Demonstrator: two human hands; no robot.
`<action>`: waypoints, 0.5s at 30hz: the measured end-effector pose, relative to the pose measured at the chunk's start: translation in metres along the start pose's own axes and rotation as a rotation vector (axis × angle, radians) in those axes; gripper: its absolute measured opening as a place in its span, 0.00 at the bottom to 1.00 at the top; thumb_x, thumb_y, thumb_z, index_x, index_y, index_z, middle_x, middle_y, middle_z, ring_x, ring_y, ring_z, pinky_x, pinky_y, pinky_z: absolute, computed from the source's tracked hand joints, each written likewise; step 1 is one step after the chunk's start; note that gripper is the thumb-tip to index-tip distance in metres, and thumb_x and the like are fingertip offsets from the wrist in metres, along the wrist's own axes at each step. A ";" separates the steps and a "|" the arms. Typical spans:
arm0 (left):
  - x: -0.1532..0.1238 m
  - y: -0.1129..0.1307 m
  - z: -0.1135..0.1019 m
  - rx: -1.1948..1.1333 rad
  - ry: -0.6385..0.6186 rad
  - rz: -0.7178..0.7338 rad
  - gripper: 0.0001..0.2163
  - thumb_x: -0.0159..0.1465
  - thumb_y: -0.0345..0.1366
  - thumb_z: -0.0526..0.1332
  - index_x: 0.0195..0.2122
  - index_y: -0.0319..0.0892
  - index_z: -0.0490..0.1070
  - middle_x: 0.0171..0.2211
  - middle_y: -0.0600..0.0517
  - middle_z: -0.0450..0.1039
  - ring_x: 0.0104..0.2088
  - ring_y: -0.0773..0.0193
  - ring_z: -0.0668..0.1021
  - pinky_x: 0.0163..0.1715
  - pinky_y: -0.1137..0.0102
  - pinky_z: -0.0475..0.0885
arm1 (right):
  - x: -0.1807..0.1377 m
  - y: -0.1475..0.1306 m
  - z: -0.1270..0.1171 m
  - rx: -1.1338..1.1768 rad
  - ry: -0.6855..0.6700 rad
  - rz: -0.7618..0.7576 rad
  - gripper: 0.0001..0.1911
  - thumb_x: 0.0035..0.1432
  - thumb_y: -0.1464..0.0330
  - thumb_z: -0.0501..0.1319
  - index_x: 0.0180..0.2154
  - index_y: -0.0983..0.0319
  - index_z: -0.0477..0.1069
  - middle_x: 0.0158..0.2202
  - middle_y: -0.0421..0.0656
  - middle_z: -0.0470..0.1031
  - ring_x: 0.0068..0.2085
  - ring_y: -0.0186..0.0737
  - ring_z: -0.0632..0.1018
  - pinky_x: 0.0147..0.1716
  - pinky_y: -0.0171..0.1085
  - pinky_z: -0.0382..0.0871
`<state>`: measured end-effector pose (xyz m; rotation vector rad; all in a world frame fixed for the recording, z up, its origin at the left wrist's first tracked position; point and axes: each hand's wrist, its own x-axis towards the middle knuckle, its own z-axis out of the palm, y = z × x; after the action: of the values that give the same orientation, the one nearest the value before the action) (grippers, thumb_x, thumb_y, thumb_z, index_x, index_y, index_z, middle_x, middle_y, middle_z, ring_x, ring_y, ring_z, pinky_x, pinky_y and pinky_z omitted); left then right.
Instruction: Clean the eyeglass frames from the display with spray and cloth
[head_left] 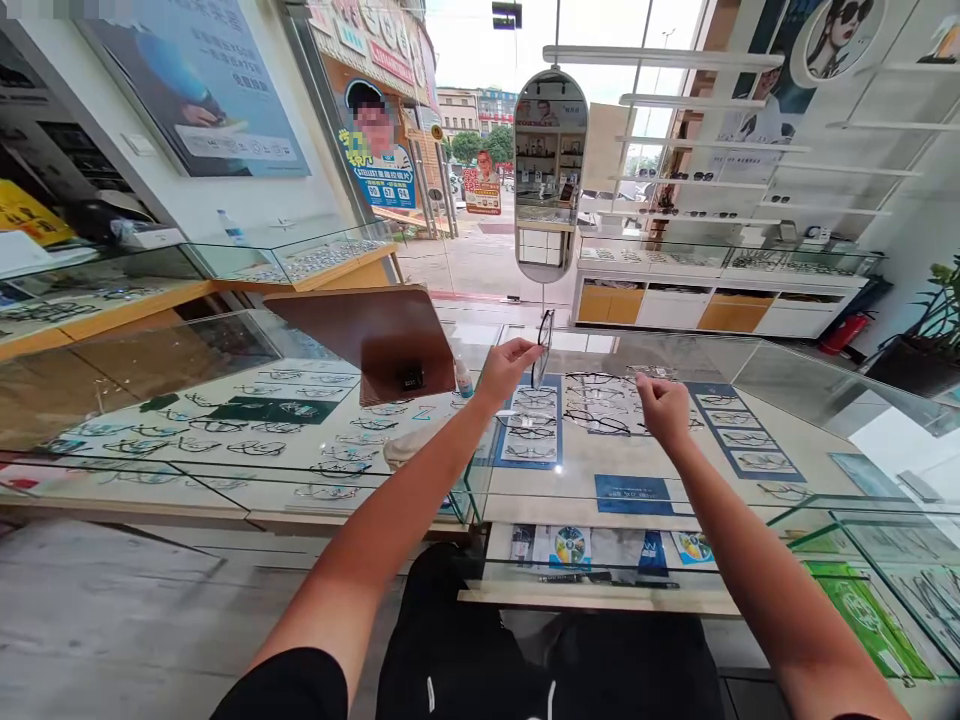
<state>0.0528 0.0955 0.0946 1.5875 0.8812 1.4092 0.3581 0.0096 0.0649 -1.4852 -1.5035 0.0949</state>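
My left hand is raised over a glass display counter and pinches a pair of dark-framed glasses by its edge, the frame hanging upright. To the right, my right hand hovers above the counter top with its fingers curled in a pinch; what it holds is too small to make out, perhaps a clear thin item. Below both hands, several pairs of glasses lie on the counter, with more on blue trays under the glass.
A brown mirror stand and a small bottle sit on the left counter. An oval mirror hangs ahead. Wall shelves with sunglasses stand at the back right, a potted plant and red extinguisher far right.
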 end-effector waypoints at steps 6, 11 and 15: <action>0.017 -0.004 0.021 -0.042 -0.011 0.040 0.22 0.60 0.58 0.73 0.38 0.44 0.79 0.40 0.47 0.85 0.48 0.54 0.83 0.53 0.60 0.76 | 0.041 -0.067 0.069 0.306 -0.120 -0.107 0.24 0.71 0.47 0.58 0.30 0.58 0.70 0.23 0.35 0.59 0.27 0.36 0.62 0.29 0.37 0.56; 0.039 -0.022 0.031 -0.063 -0.014 0.053 0.22 0.60 0.58 0.74 0.39 0.43 0.80 0.40 0.48 0.84 0.45 0.56 0.83 0.51 0.62 0.77 | 0.067 -0.070 0.098 0.473 -0.146 -0.091 0.23 0.67 0.45 0.63 0.37 0.58 0.74 0.22 0.32 0.56 0.26 0.35 0.59 0.30 0.37 0.53; 0.045 -0.038 0.033 -0.084 -0.027 0.043 0.22 0.60 0.58 0.74 0.40 0.43 0.81 0.40 0.48 0.85 0.44 0.56 0.83 0.50 0.61 0.78 | 0.070 -0.062 0.107 0.501 -0.132 -0.093 0.20 0.68 0.48 0.64 0.37 0.58 0.74 0.22 0.30 0.54 0.26 0.35 0.59 0.30 0.37 0.53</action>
<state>0.0916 0.1477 0.0772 1.5668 0.7672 1.4327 0.2593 0.1085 0.0891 -1.0212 -1.5111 0.4858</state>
